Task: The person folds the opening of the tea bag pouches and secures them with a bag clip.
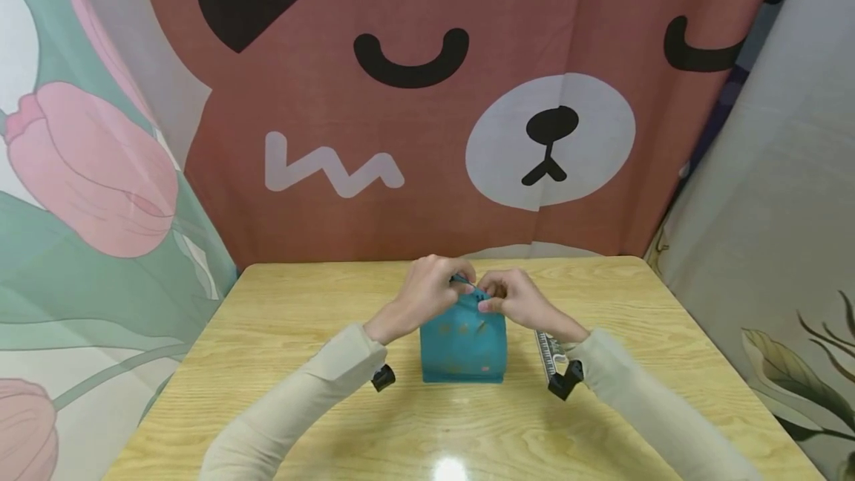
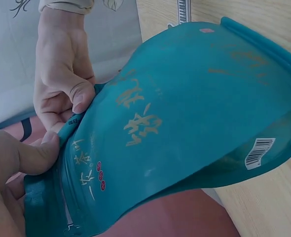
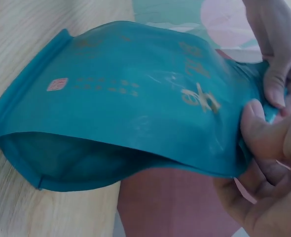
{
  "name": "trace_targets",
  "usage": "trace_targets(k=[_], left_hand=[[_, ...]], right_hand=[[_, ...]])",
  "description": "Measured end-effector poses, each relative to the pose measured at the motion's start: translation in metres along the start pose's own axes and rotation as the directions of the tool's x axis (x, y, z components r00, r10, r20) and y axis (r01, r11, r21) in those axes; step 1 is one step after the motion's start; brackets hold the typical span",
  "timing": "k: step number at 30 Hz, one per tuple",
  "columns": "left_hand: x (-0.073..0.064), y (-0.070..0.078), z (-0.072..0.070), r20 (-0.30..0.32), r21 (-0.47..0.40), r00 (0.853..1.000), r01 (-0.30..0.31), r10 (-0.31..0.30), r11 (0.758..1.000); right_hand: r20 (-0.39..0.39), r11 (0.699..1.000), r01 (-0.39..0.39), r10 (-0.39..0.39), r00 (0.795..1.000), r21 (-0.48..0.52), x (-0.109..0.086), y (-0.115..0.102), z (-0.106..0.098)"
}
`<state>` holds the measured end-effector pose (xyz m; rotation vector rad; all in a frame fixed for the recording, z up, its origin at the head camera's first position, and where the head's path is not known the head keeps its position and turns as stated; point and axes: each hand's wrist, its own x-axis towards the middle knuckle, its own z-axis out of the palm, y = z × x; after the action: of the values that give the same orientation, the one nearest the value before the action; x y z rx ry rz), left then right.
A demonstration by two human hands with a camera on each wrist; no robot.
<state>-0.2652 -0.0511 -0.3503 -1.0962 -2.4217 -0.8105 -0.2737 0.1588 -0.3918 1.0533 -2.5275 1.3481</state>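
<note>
A teal pouch (image 1: 464, 344) with gold writing stands upright on the table, its flat bottom edge toward me. Its top is folded over and pinched by both hands. My left hand (image 1: 430, 284) grips the top at the left, thumb against the front face. Close beside it, my right hand (image 1: 517, 298) pinches the right part of the top edge. In the left wrist view, the pouch (image 2: 185, 98) shows a barcode on its gusseted side and a strip near the top. From the right wrist, the pouch (image 3: 135, 94) bulges in the middle and narrows toward the fingers.
A flat, ruler-like printed item (image 1: 546, 353) lies on the wooden table (image 1: 300, 362), partly under my right forearm. Curtains with a bear face (image 1: 401, 117) and tulips hang behind and around the table. A small black camera (image 1: 384, 377) sits at my left wrist.
</note>
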Motion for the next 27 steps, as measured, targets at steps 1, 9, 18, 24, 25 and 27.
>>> trace_targets(k=[1,9,18,24,25,27], left_hand=[[0.0,0.0,0.0,-0.01,0.013,1.0,-0.006,0.006,1.0],[0.001,0.002,0.0,-0.049,0.068,0.998,-0.027,0.031,0.997],[0.002,-0.002,-0.008,0.025,0.113,0.997,0.07,-0.073,0.991],[0.001,-0.004,-0.008,0.037,0.089,0.997,0.071,-0.074,0.993],[0.001,-0.004,-0.007,0.036,0.093,0.997,0.066,-0.07,0.993],[0.001,-0.004,-0.007,0.028,0.104,0.998,0.061,-0.065,0.993]], right_hand=[[-0.02,1.0,0.008,-0.008,1.0,-0.019,0.0,-0.001,0.002],[-0.126,0.99,0.037,-0.055,0.99,-0.14,-0.004,-0.004,0.01],[-0.09,0.983,0.077,-0.093,0.992,-0.167,-0.007,-0.004,0.007],[0.025,0.993,0.041,-0.038,0.999,-0.112,-0.01,-0.003,-0.005],[0.041,0.994,0.031,-0.027,0.999,-0.107,-0.011,-0.003,-0.006],[0.059,0.994,0.02,-0.014,0.998,-0.105,-0.012,-0.002,-0.008]])
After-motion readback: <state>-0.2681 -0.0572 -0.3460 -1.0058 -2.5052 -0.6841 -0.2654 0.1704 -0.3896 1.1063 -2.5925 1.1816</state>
